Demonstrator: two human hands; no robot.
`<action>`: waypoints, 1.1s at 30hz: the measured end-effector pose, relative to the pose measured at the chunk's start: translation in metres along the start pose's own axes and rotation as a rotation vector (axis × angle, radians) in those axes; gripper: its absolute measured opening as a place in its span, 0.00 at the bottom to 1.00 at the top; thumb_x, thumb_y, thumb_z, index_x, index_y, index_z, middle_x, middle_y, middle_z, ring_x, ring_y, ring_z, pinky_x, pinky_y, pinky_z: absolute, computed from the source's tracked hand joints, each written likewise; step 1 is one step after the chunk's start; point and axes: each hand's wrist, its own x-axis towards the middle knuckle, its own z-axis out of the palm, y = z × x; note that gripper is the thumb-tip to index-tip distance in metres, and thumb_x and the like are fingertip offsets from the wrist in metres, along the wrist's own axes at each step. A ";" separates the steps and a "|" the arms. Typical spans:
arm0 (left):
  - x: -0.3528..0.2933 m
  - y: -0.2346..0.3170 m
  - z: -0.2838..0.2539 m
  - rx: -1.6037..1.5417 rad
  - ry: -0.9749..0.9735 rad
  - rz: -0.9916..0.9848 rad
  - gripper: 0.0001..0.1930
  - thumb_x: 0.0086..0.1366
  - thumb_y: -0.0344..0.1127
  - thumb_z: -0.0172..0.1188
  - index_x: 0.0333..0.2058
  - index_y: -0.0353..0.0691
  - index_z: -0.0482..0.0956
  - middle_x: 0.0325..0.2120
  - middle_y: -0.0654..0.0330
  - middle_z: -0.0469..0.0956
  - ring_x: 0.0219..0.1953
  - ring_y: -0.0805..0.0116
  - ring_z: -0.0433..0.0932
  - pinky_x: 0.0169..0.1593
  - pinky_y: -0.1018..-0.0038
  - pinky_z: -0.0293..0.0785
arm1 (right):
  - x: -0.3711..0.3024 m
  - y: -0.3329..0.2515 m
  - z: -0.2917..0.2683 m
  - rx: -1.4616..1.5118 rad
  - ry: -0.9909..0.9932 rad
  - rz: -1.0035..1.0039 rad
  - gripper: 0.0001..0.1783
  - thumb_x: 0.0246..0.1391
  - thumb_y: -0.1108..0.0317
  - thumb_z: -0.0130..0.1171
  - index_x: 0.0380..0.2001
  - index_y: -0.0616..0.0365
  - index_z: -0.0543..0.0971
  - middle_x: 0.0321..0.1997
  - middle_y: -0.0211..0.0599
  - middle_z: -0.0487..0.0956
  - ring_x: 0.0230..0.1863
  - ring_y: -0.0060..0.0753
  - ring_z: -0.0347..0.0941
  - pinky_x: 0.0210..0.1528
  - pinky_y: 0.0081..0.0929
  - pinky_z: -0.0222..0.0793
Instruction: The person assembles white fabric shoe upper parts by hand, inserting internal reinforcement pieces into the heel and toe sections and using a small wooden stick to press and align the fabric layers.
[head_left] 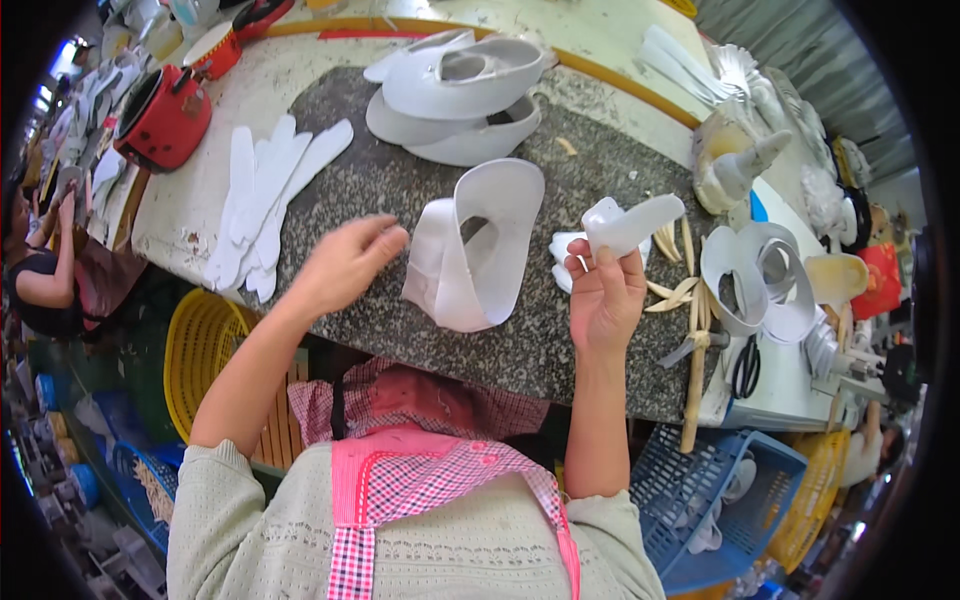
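In my right hand [608, 300], palm up, a curved white strip [630, 222] with a glossy, folded end is pinched between thumb and fingers. A small white pad [563, 262] lies just behind those fingers, partly hidden by them. Beside my left hand [350, 262], a white shoe upper [510, 230] stands on the dark speckled slab [390, 340], its opening facing up. The left hand hovers apart from it, slightly blurred, fingers loosely extended and nothing visible in them. More white shoe uppers [465, 85] are stacked at the far side of the slab.
Flat white strips [270, 195] fan out at left, below a red pot [170, 118]. At right lie wooden slivers [675, 290], a wooden-handled hammer [694, 385], black scissors [746, 368] and white uppers [735, 280]. Yellow [190, 350] and blue baskets [690, 480] stand below the table edge.
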 end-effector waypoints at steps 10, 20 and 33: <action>0.025 0.027 0.039 -0.754 -0.578 -0.134 0.20 0.51 0.31 0.65 0.43 0.33 0.74 0.37 0.59 0.78 0.40 0.71 0.77 0.46 0.72 0.71 | -0.019 0.011 -0.031 -0.730 0.009 -0.374 0.07 0.46 0.81 0.59 0.32 0.66 0.77 0.42 0.36 0.71 0.41 0.27 0.71 0.40 0.22 0.68; 0.072 -0.019 -0.017 -0.222 -0.840 0.307 0.08 0.56 0.27 0.54 0.35 0.37 0.79 0.37 0.57 0.79 0.45 0.64 0.75 0.52 0.69 0.66 | -0.046 0.021 -0.006 -0.771 -0.085 -0.248 0.10 0.39 0.85 0.61 0.28 0.64 0.77 0.40 0.37 0.71 0.42 0.33 0.72 0.44 0.25 0.67; 0.071 -0.057 -0.015 -0.207 -0.831 0.258 0.28 0.48 0.36 0.65 0.48 0.35 0.70 0.44 0.49 0.74 0.47 0.58 0.73 0.51 0.67 0.67 | -0.013 0.072 0.044 -1.196 -0.591 -0.455 0.12 0.37 0.80 0.60 0.30 0.62 0.76 0.35 0.44 0.74 0.32 0.47 0.74 0.33 0.35 0.72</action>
